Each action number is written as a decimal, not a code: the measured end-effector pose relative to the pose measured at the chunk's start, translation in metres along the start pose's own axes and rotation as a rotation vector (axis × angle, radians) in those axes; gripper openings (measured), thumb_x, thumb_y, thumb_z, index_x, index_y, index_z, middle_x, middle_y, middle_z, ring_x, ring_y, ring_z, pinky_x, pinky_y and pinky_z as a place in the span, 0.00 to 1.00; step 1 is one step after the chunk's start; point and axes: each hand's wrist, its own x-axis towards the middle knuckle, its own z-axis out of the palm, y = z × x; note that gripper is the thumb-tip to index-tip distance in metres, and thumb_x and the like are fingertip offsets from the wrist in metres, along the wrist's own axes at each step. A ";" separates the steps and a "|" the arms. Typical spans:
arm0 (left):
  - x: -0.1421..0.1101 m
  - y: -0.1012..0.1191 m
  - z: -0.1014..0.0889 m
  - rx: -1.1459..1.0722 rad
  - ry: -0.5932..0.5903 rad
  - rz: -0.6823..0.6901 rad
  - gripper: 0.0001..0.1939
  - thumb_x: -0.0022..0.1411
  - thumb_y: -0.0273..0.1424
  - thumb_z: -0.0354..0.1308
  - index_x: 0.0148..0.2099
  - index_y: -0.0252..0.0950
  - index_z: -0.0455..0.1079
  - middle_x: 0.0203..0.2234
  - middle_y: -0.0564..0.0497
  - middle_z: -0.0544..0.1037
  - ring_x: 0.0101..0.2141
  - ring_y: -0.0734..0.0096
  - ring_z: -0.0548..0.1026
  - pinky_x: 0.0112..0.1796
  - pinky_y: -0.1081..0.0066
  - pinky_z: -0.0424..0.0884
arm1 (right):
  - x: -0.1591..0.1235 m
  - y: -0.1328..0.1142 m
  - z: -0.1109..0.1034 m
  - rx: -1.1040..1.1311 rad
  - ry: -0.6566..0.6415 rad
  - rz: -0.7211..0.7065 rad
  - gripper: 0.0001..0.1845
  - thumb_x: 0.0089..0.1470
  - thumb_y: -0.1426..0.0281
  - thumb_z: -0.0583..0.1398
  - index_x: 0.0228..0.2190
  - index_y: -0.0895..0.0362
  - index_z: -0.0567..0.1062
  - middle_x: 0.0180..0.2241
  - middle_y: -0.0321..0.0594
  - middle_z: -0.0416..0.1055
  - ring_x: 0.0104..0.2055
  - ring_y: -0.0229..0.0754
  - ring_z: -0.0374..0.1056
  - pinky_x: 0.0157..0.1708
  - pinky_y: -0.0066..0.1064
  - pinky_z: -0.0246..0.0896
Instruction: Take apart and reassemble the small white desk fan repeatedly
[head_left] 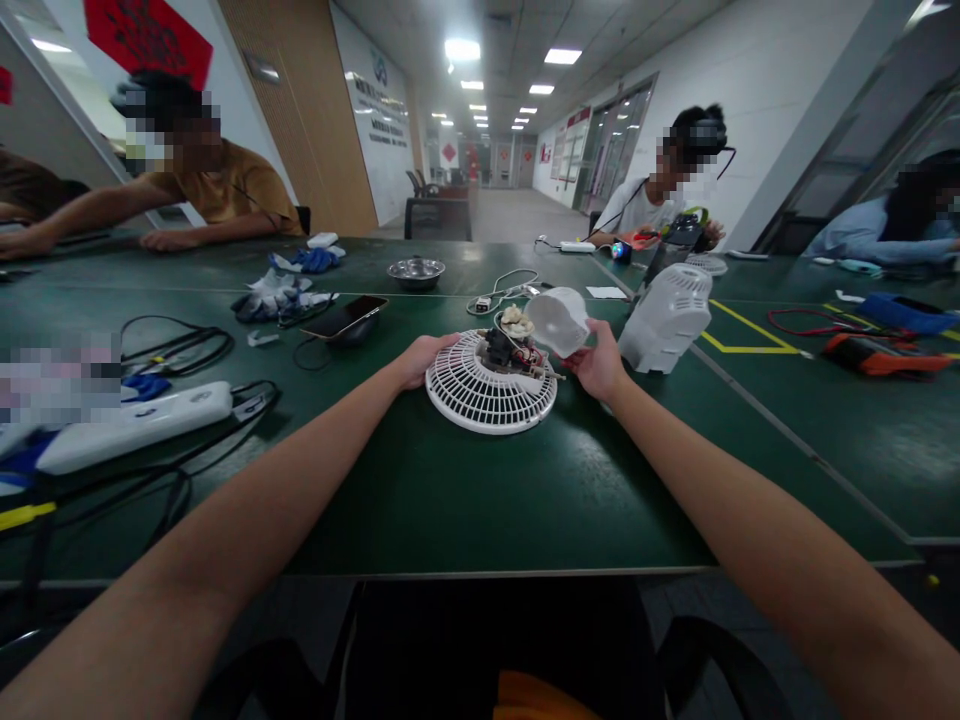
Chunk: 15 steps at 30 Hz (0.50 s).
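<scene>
On the green tabletop (487, 515), straight ahead of the wearer, a round white fan grille (487, 412) lies flat, with an exposed motor assembly (501, 352) and its loose wires on top of it. The left hand (421, 362) is clamped on the grille's left rim, thumb above; the undersides of its fingers are hidden. The right hand (600, 368) grips a cup-shaped white plastic cover (556, 320) by its right side, thumb and fingers closed on its edge.

The relation that counts is cover to motor: the cover is held raised, just right of the motor assembly and slightly to its far side — nearer to it than the right hand's own fingers are. Its axis looks tilted rather than upright; whether its hollow side faces the motor, or whether the two touch, I cannot tell. The grille, being round, has no long axis to speak of.

To the right of the right hand stands a vented white plastic housing (666, 318). On the far side lie a coiled cable (504, 292) and a metal bowl (416, 273); to the left, a smartphone (346, 318) — well apart from the cover.
</scene>
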 end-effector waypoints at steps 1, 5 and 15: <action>0.000 0.000 0.000 0.003 0.001 0.000 0.08 0.67 0.25 0.59 0.43 0.25 0.77 0.35 0.39 0.83 0.32 0.64 0.83 0.38 0.67 0.81 | -0.005 -0.003 0.003 0.087 -0.050 0.040 0.29 0.50 0.43 0.54 0.46 0.48 0.67 0.32 0.38 0.74 0.36 0.47 0.74 0.31 0.37 0.71; 0.002 -0.002 -0.001 0.019 -0.013 0.010 0.08 0.67 0.26 0.58 0.42 0.26 0.77 0.35 0.39 0.83 0.32 0.65 0.82 0.39 0.66 0.81 | -0.024 -0.012 0.022 0.170 -0.115 -0.091 0.28 0.51 0.47 0.59 0.50 0.44 0.67 0.42 0.38 0.75 0.42 0.49 0.73 0.36 0.41 0.74; 0.004 -0.005 -0.003 0.202 0.046 0.195 0.15 0.63 0.27 0.61 0.52 0.28 0.74 0.44 0.38 0.81 0.40 0.61 0.82 0.47 0.60 0.77 | -0.041 -0.009 0.029 -0.483 -0.345 -0.568 0.44 0.47 0.61 0.67 0.63 0.43 0.58 0.50 0.42 0.73 0.50 0.56 0.70 0.50 0.58 0.69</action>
